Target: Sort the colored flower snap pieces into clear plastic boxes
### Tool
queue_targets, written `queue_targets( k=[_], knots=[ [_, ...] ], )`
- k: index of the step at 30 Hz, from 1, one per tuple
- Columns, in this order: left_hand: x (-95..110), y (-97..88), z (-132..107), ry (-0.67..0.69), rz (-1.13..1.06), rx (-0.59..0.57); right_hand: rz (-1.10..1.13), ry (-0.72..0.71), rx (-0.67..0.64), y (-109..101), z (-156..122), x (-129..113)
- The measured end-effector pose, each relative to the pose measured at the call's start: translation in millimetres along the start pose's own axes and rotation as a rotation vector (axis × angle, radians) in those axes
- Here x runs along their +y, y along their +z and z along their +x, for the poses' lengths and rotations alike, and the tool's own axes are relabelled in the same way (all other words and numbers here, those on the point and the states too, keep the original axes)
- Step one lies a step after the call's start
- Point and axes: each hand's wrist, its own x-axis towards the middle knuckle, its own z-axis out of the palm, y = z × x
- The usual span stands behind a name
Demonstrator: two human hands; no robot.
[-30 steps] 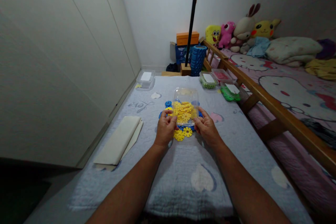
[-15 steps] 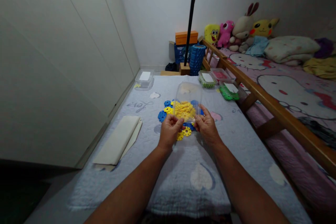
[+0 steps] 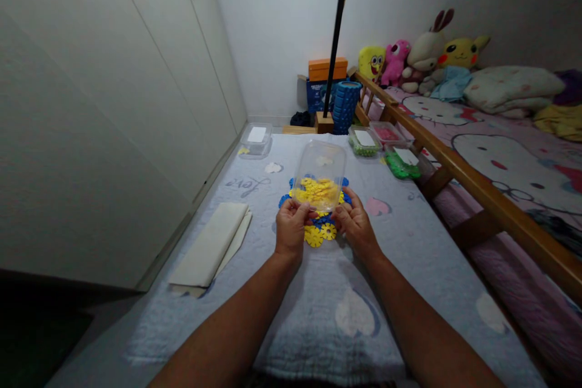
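A clear plastic container (image 3: 322,160) is held up by its near edge, tilted, with yellow flower-shaped discs (image 3: 318,191) in its lower part. My left hand (image 3: 292,224) pinches its near left corner. My right hand (image 3: 355,221) grips the near right corner, thumb on the rim. Beneath and around the container lie blue discs (image 3: 284,200) and more yellow discs (image 3: 313,236), spread on the cloth. The container partly covers this pile.
A folded cream sheet (image 3: 211,245) lies at the left. Far left stands a clear box (image 3: 256,139) with a white label. Far right are labelled boxes with light green (image 3: 364,148), red (image 3: 386,134) and green pieces (image 3: 400,168). A wooden bed rail (image 3: 436,163) borders the right side.
The container has turned a little in my hands and leans slightly left. Both hands keep their grip on it. The whole view has shifted slightly.
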Motion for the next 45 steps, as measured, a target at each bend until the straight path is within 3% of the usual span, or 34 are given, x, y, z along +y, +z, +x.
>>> queue_targets(
  k=[7, 14, 19, 24, 31, 45],
  knots=[
    [55.6, -3.8, 42.9, 0.045, -0.084, 0.140, -0.194, -0.116, 0.159, -10.8, 4.9, 8.6],
    [120.8, -9.4, 133.7, 0.105, -0.114, 0.330, -0.347, -0.144, 0.228, -14.3, 8.7, 15.2],
    [147.8, -21.5, 196.0, 0.058, -0.030, 0.450, -0.404, -0.148, 0.245, -15.0, 10.2, 17.6],
    [154.9, -28.9, 232.0, 0.038, 0.048, 0.484, -0.438, -0.150, 0.265, -17.4, 10.8, 21.8],
    [155.5, -31.6, 260.2, 0.023, 0.090, 0.473, -0.453, -0.144, 0.276, -17.5, 10.8, 23.2],
    [145.4, -34.0, 272.9, -0.038, 0.129, 0.378, -0.415, -0.132, 0.278, -13.0, 8.5, 20.2]
  ],
)
